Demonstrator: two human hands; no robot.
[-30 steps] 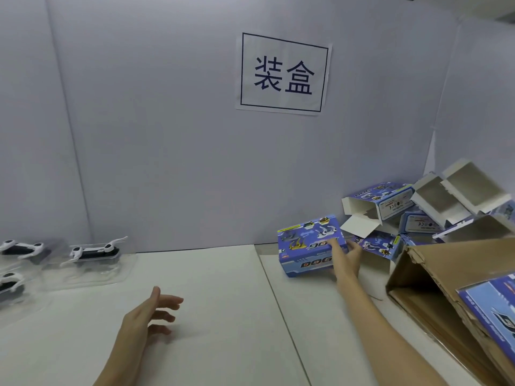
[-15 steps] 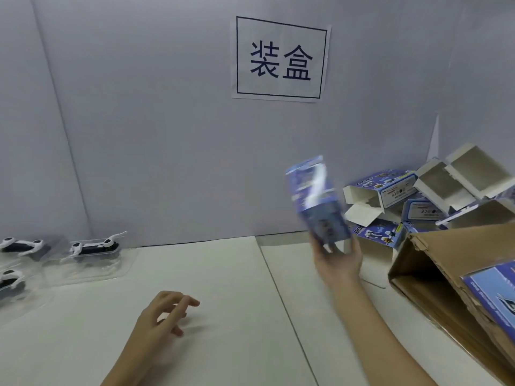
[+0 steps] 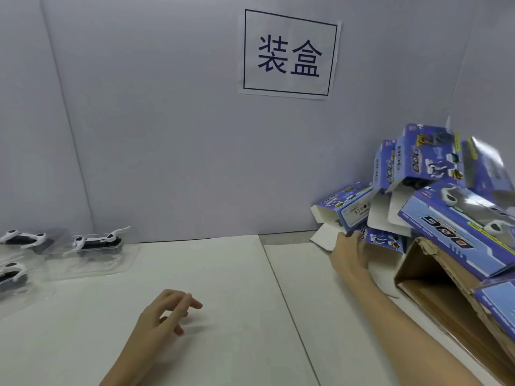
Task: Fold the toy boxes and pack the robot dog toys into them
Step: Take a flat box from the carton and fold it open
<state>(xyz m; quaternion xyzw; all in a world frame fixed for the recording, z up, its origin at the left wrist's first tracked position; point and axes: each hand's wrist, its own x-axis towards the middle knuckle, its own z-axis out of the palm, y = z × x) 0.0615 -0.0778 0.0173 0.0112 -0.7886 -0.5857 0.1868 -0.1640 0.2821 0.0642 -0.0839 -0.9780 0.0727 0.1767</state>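
The left hand [image 3: 164, 316] is hovering over the white table [image 3: 223, 274], fingers loosely curled, holding nothing. Farther right, the right hand [image 3: 349, 253] is reaching into the pile of blue toy boxes [image 3: 434, 190]; its fingers are touching a flat box [image 3: 381, 240], grip hidden. Robot dogs in clear trays [image 3: 94, 242] are lying far left.
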